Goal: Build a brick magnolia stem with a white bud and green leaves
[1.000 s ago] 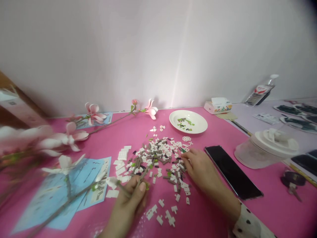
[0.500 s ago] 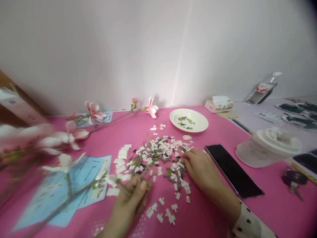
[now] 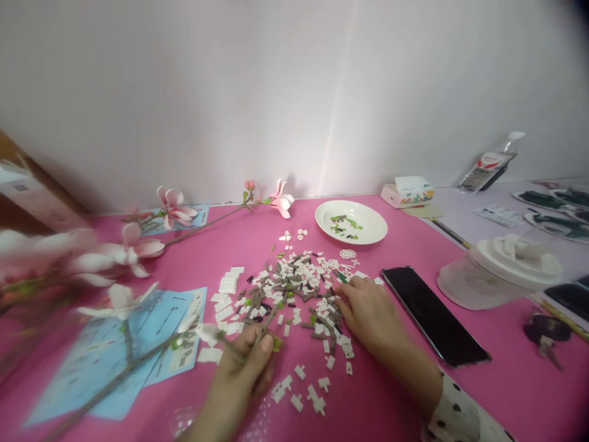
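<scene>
My left hand (image 3: 246, 359) is closed round a brown toy-brick magnolia branch (image 3: 124, 371). White buds, an open white flower (image 3: 122, 301) and small green pieces sit along it, and a thin twig points up and right past my fingers. Across from it, my right hand (image 3: 370, 310) rests at the right side of a heap of loose building bricks (image 3: 294, 279), mostly white and brown with some green and black. Its fingers are bent down and drawn together among the pieces; whatever is between the fingertips is hidden.
Blue instruction sheets (image 3: 101, 356) lie under the branch. Pink magnolia branches (image 3: 131, 248) stretch along the left and back. Behind the heap stands a white plate (image 3: 324, 227) with green pieces. A phone (image 3: 435, 316), lidded plastic cup (image 3: 488, 276), keys (image 3: 547, 337) and tissue pack (image 3: 407, 193) are on the right.
My right hand has shifted slightly left within the bricks, its fingers still down among them. The left hand and its branch stay nearly in place.
</scene>
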Available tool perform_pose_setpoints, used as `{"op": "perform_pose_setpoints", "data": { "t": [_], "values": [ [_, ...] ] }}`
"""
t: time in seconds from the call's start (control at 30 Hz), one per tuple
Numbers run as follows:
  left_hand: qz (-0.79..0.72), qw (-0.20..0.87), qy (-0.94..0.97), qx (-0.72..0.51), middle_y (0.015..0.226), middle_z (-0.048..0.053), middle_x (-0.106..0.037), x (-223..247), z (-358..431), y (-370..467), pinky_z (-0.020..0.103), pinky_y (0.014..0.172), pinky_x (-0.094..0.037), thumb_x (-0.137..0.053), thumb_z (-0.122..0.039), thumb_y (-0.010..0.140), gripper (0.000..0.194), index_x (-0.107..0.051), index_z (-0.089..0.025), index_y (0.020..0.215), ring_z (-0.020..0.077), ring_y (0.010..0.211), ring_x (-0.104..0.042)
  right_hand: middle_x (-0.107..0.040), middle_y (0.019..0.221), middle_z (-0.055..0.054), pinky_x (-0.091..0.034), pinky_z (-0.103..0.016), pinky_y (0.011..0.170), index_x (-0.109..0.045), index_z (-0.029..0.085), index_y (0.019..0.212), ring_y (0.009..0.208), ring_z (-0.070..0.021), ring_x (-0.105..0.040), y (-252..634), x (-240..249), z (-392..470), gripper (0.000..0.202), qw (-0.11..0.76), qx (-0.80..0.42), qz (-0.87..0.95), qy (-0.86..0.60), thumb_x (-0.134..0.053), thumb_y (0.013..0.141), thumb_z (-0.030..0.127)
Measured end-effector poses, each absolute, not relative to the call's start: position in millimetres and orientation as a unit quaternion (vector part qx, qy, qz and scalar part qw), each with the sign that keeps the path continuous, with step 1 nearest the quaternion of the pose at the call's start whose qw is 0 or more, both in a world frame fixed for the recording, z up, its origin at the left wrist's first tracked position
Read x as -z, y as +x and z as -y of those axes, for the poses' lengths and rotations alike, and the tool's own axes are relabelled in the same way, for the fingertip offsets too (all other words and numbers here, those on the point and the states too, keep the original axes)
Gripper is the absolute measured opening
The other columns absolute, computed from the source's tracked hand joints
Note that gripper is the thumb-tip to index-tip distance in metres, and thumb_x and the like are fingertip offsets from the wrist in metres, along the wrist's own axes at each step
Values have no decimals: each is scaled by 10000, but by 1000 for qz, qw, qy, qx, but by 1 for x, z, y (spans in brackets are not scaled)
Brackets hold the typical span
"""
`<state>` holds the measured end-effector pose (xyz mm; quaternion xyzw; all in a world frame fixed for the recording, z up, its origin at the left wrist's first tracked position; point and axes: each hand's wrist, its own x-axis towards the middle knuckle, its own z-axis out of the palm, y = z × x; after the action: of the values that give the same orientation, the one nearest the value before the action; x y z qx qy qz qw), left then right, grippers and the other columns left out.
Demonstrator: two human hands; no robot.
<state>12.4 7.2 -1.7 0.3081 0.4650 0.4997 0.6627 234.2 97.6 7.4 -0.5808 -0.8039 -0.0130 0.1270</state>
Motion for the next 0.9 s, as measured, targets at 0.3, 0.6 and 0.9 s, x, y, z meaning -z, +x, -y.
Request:
{"op": "perform_pose_setpoints", "data": {
  "t": [0.3,0.6,0.9],
  "values": [
    [-473,663,307,-492,464,-108,-382,3,-8,13,143,360,-152,-673,-503,775,377,-501,-180,685,28,371,-220,-601,727,-41,-394,-301,640,-571,183,749,704,-195,-537,225,-16,-91,104,228,-48,807,-543,-530,784,94],
    [-466,662,320,-493,427,-110,-406,1,-8,15,146,322,-172,-738,-489,714,359,-625,-158,795,23,311,-268,-639,781,-4,-460,-258,671,-603,196,830,735,-142,-588,197,-19,-54,90,387,-350,791,-319,-596,842,107],
    [-462,680,322,-470,416,-100,-406,-6,-8,21,180,363,-172,-773,-491,660,379,-570,-172,636,35,342,-241,-644,783,-21,-479,-287,691,-625,188,845,751,-155,-598,192,-12,-45,115,446,-377,764,-274,-670,798,93]
  ]
}}
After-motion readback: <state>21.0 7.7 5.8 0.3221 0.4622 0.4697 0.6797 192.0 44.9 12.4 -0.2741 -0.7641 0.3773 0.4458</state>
